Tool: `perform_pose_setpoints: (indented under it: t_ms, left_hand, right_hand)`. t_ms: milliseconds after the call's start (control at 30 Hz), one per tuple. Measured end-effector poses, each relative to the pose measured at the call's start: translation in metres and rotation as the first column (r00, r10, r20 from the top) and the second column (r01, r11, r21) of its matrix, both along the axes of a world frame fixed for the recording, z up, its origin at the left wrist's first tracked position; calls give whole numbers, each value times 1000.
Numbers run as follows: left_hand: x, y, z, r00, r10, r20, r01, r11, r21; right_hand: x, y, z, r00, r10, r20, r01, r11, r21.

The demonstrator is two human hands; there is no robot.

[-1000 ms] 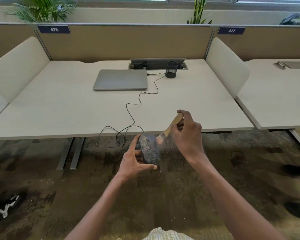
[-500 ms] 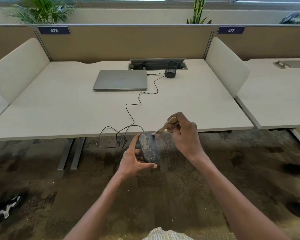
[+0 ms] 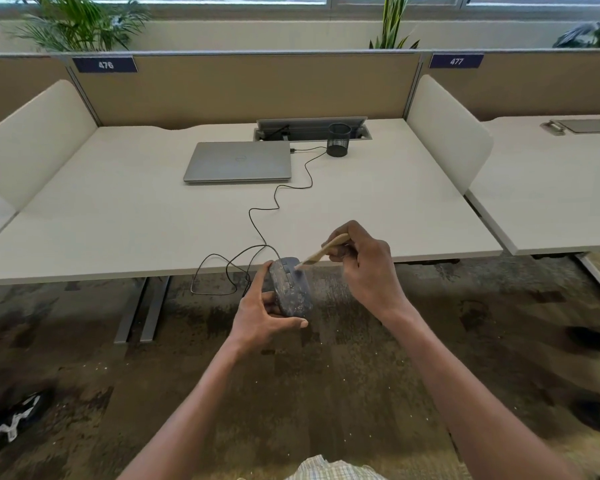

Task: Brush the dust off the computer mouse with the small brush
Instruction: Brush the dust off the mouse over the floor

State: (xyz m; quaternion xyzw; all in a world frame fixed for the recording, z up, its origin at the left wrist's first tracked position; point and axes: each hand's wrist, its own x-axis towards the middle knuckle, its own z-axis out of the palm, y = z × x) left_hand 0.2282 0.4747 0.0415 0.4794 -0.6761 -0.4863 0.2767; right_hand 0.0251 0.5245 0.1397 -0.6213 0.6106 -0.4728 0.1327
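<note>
Item 1: closed laptop (image 3: 238, 161) on desk (image 3: 118, 216), our far left-centre. Item 2: our left hand (image 3: 262, 315), fingers curled round dusty mouse (image 3: 290, 286), held off desk's front edge; cable (image 3: 257, 223) runs to laptop. Item 3: our right hand (image 3: 368, 268), fingers pinching small brush (image 3: 324, 252), bristles touching mouse top. Item 4: mesh cup (image 3: 338, 139) behind.

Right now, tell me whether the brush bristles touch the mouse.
Touching: the head view shows the small brush bristle tip meeting the mouse top, with no gap.
</note>
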Motion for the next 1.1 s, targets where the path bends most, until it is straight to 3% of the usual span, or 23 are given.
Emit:
perform_pose_setpoints:
  t_ms: [133,333,567,733,900,967,1100]
  left_hand:
    - [0,2,-2,1000,-5,-6,5,1000,-4]
    - [0,2,-7,1000,-3,-29,3,1000,7]
    - [7,-2,-8,999,10,-31,-10,1000,-1]
    - [6,-2,-8,999,15,-47,-16,1000,-13]
    - [6,-1,-8,999,21,-42,-22,1000,-14]
    - [5,0,-10,999,22,-34,-23,999,-28]
    - [0,0,-7,999,39,-35,-41,998,-44]
  right_hand:
    - [0,5,2,997,58,-50,-55,997,52]
    - [12,5,9,986,103,-127,-107,994,-23]
    - [12,19,8,966,198,-167,-186,979,82]
    - [17,17,16,972,152,-180,-161,987,-31]
    - [18,28,7,955,195,-224,-188,981,55]
    - [15,32,5,961,183,-205,-172,982,72]
    - [14,33,3,998,10,-64,-10,1000,6]
